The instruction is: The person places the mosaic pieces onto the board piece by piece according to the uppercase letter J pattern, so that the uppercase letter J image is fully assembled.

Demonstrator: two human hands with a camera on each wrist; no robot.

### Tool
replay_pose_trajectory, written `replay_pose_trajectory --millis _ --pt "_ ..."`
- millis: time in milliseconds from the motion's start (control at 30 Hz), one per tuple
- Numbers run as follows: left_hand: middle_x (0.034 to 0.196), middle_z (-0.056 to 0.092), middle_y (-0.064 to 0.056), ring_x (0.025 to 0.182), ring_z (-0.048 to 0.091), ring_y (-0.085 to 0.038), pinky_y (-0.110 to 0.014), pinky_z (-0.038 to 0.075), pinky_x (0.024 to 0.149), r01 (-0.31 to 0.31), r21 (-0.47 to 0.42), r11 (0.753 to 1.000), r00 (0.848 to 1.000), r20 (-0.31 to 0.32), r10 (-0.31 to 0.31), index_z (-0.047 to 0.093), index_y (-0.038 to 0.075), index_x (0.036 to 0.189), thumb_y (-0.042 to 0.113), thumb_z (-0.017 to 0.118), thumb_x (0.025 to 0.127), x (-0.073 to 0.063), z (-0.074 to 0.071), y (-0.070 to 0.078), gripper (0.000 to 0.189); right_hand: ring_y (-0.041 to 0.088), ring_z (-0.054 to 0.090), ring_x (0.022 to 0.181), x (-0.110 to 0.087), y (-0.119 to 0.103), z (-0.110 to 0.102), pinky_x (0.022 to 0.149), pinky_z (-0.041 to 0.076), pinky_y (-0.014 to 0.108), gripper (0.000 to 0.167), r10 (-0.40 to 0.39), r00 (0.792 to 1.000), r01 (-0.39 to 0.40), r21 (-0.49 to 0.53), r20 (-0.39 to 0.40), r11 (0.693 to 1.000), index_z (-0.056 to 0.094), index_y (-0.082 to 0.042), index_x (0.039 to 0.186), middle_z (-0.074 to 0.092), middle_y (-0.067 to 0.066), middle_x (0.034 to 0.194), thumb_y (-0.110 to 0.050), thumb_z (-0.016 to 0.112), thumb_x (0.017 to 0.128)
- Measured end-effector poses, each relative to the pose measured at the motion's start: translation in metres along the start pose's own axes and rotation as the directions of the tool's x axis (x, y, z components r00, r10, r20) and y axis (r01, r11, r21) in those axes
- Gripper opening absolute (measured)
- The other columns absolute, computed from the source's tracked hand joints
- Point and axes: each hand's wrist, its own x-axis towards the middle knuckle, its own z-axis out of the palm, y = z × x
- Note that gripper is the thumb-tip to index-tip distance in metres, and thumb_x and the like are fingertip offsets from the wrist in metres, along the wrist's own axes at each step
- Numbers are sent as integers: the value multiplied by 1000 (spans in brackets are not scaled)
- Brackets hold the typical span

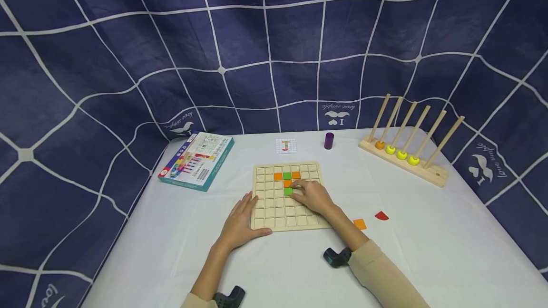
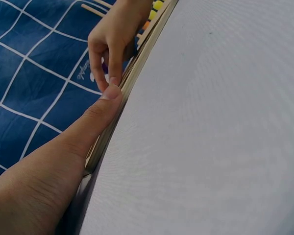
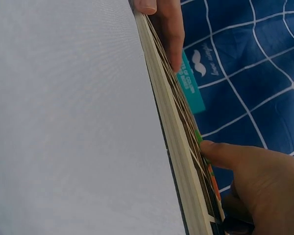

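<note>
A wooden grid board lies flat on the table. Orange and green square tiles sit in its cells: a row of orange, green and orange, with another orange tile below the middle one. Under that is a green square tile, pinched at its right side by the thumb and index finger of my right hand. My left hand rests along the board's left side, fingers extended and thumb at the near edge. In the left wrist view, the left thumb lies against the board's edge.
An orange tile and a red quarter-round piece lie right of the board. Behind it are a pattern card and a purple cylinder. A game box lies back left; a peg stand with beads stands back right.
</note>
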Motion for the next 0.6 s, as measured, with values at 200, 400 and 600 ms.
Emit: replay_pose_trajectory --millis 200,400,600 --pt "151 22 -7 139 15 -19 -37 14 112 9 -5 1000 1000 21 -9 35 8 142 78 62 59 0 1 -1 112 4 27 43 -7 2 -11 44 32 23 34 12 1000 -13 38 6 999 68 -17 107 37 -10 48 -36 72 79" --pt "151 23 -8 139 16 -20 -37 14 112 8 -3 1000 1000 13 -8 35 8 142 79 62 58 0 1 -1 113 3 28 42 -24 15 -40 39 28 22 30 -7 999 3 110 31 994 68 -18 106 37 -9 50 -32 71 81" --pt "151 23 -7 139 16 -20 -38 15 112 1 -8 1000 1000 2 -1 36 7 142 77 63 58 1 0 -1 112 5 26 43 -51 36 -79 39 26 22 31 34 999 -36 84 31 996 68 -19 106 33 -8 51 -34 73 79"
